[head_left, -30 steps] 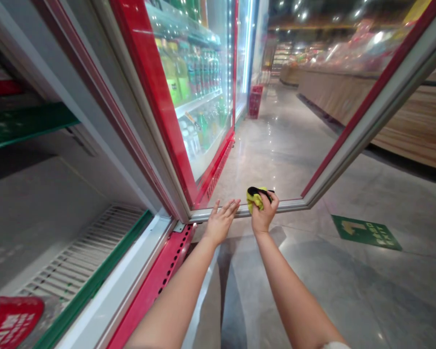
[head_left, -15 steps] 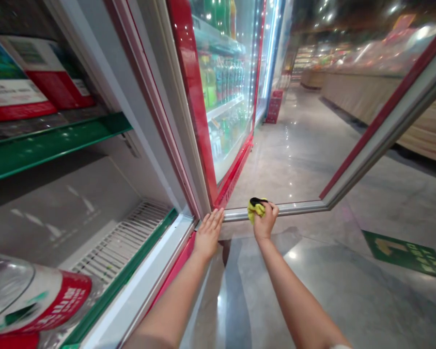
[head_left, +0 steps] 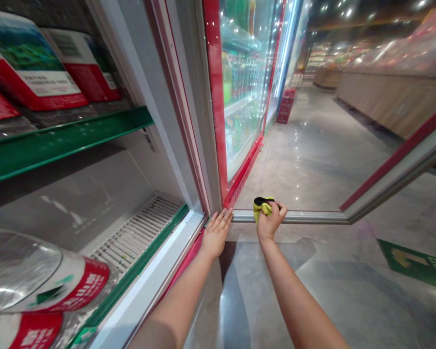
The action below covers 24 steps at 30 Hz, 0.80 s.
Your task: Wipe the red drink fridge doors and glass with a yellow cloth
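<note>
My right hand [head_left: 271, 222] grips a bunched yellow and black cloth [head_left: 262, 208] against the bottom rail of the open glass door [head_left: 312, 217]. The fingers are curled round the cloth. My left hand [head_left: 217, 234] lies with outstretched fingers on the hinge-side corner of the door, touching the frame and holding nothing. The door's lower edge runs to the right of both hands, and its glass shows the floor behind it.
On the left stands the open fridge with a green-edged shelf [head_left: 94, 127], a white wire rack [head_left: 138, 228] and large water bottles [head_left: 58, 276]. Beyond the door is a red-framed drinks cooler [head_left: 215, 97]. A green floor sign [head_left: 414, 261] lies at the right.
The view has shifted, so the fridge and door appear further right. Both hands keep their places on the door's bottom rail, the right one still holding the cloth.
</note>
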Tool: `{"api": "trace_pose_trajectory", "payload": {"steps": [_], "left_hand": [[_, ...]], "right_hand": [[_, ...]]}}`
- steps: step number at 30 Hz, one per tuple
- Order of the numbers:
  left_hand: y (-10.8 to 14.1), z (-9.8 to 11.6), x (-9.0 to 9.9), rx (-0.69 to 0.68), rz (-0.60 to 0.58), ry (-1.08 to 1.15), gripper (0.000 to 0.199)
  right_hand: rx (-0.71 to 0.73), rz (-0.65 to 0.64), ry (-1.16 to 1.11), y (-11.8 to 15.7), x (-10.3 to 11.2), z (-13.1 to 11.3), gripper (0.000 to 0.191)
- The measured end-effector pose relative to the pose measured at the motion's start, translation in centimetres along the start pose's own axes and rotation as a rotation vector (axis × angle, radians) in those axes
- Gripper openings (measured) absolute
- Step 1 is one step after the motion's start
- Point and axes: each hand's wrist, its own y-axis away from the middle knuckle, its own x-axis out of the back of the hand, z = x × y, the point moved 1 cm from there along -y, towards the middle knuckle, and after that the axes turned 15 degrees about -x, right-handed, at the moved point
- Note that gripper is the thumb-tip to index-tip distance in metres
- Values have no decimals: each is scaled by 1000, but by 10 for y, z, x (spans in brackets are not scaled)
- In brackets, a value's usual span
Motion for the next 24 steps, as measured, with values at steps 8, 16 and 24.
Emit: {"api": "trace_pose_trajectory", "payload": {"steps": [8, 16, 24], "left_hand": [[4, 4, 6, -45, 10, -7, 69], [-8, 20, -6, -49, 50, -4, 69], [11, -4, -8, 69, 201, -45, 67]], "right_hand": [[152, -69, -19, 1, -17, -51, 29], [429, -163, 122, -11, -3, -45, 35], [445, 7, 103, -5, -16, -53, 25]]}}
